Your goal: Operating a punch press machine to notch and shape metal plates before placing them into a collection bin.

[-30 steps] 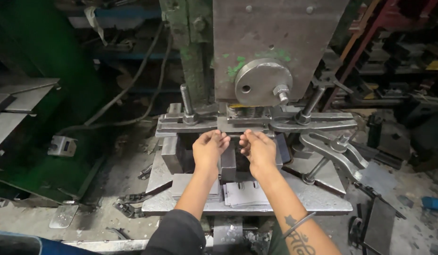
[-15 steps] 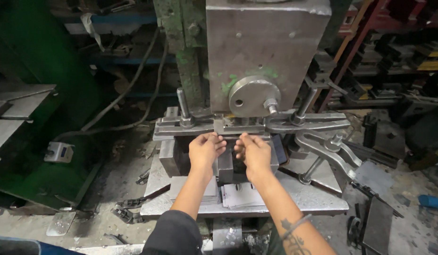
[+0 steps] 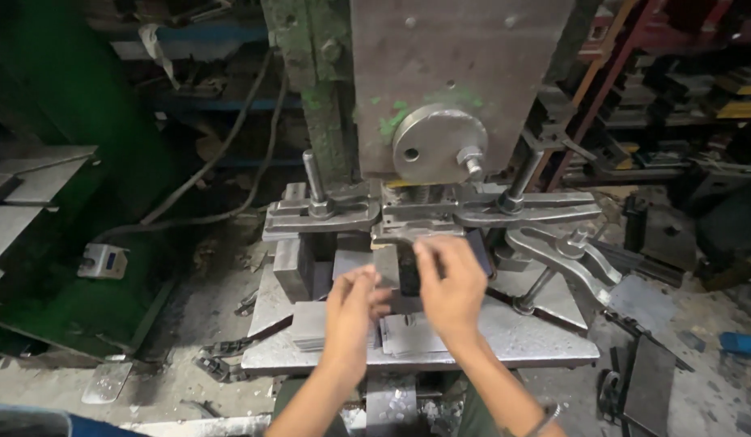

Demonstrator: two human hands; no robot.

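Note:
My left hand (image 3: 355, 303) and my right hand (image 3: 450, 285) hover side by side over the bed of a metal press, just in front of its dark die block (image 3: 406, 273). Both are blurred by motion. The left hand's fingers are curled inward, close to the right hand's thumb. Fingers of the right hand reach toward the die under the clamp plates (image 3: 416, 212). Thin grey sheet-metal pieces (image 3: 412, 336) lie on the bed plate (image 3: 537, 336) beneath the hands, with another stack (image 3: 309, 325) to the left. Whether either hand holds a piece is hidden.
The grey press ram (image 3: 464, 73) with a round disc (image 3: 439, 144) rises behind the die. Curved clamp arms (image 3: 566, 257) stick out to the right. A green machine (image 3: 60, 202), cables, a small grey box (image 3: 104, 260) and floor scrap surround the press.
Both hands have drawn back from the die toward me and sit lower on the bed. The view has moved closer to the press.

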